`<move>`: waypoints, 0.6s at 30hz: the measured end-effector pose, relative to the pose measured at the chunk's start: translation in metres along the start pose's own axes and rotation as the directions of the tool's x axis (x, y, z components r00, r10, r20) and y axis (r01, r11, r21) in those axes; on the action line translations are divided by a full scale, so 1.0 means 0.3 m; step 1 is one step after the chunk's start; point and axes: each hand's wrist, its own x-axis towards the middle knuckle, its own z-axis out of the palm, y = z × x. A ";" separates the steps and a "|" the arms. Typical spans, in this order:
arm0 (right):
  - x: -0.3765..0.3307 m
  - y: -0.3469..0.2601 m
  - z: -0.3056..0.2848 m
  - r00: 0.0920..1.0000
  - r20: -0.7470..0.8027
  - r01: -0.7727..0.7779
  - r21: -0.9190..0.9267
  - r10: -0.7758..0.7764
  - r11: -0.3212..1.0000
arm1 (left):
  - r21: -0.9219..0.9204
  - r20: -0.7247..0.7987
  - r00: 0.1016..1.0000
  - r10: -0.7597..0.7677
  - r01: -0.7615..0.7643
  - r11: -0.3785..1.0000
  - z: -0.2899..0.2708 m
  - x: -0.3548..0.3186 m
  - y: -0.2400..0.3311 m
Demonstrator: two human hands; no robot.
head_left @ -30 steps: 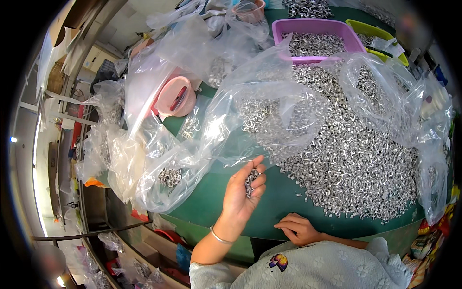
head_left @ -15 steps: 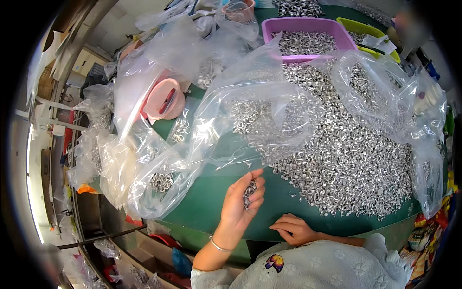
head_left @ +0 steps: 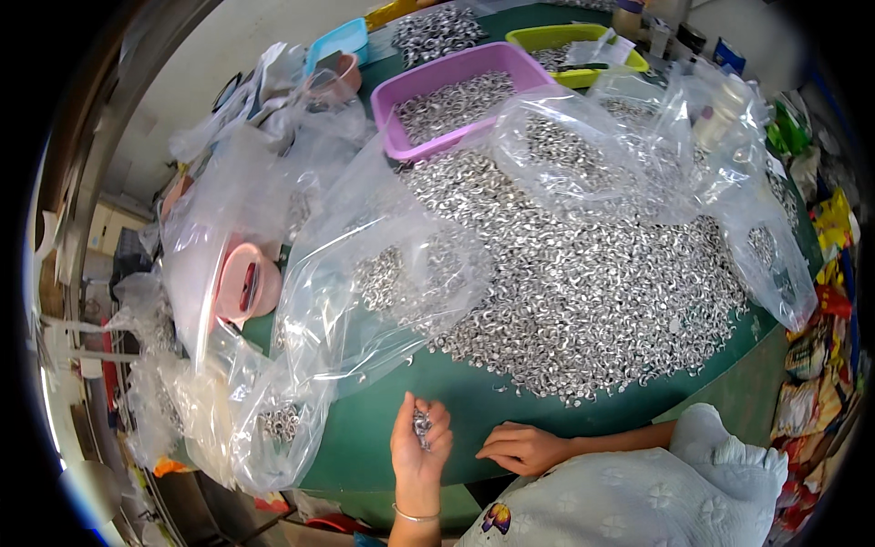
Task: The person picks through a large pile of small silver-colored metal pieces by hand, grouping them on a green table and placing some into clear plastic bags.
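Note:
My left hand (head_left: pixel 422 446) is curled, palm up, around several small silvery curved metal pieces (head_left: pixel 422 427), above the green table (head_left: pixel 365 447) by its near edge. To its right, my right hand (head_left: pixel 526 448) rests at the table edge with its fingers stretched to the left. It shows nothing in its grasp. A wide heap of the same curved metal pieces (head_left: pixel 592 301) spreads beyond both hands. Left of the heap, a clear plastic bag (head_left: pixel 314 305) lies over part of it, and the bag's lower end holds a small clump of pieces (head_left: pixel 281 422).
A purple basin (head_left: pixel 447 141) with metal pieces stands behind the heap, beside a yellow-green basin (head_left: pixel 570 77). A pink cup (head_left: pixel 248 283) with a red object inside stands at left. Another clear bag (head_left: pixel 770 264) hangs over the right edge. Colourful packages (head_left: pixel 807 401) are stacked at far right.
The whole view has shifted, so the heap and basins appear farther left. My left hand, still around the pieces, appears lower and more upright, nearer the table's front edge. The right hand stays at the edge.

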 end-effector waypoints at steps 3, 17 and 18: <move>-0.001 -0.002 0.001 1.000 0.008 0.012 -0.007 -0.012 1.000 | 0.005 0.006 1.000 0.008 -0.008 1.000 -0.003 -0.009 -0.012; -0.006 -0.036 -0.068 0.999 -0.011 0.036 -0.024 -0.036 0.999 | 0.049 -0.078 0.994 0.074 -0.071 0.996 -0.103 0.020 -0.065; 0.005 -0.060 -0.125 0.997 -0.025 0.073 -0.125 -0.076 0.990 | 0.057 -0.094 0.990 0.101 -0.096 0.994 -0.118 0.025 -0.070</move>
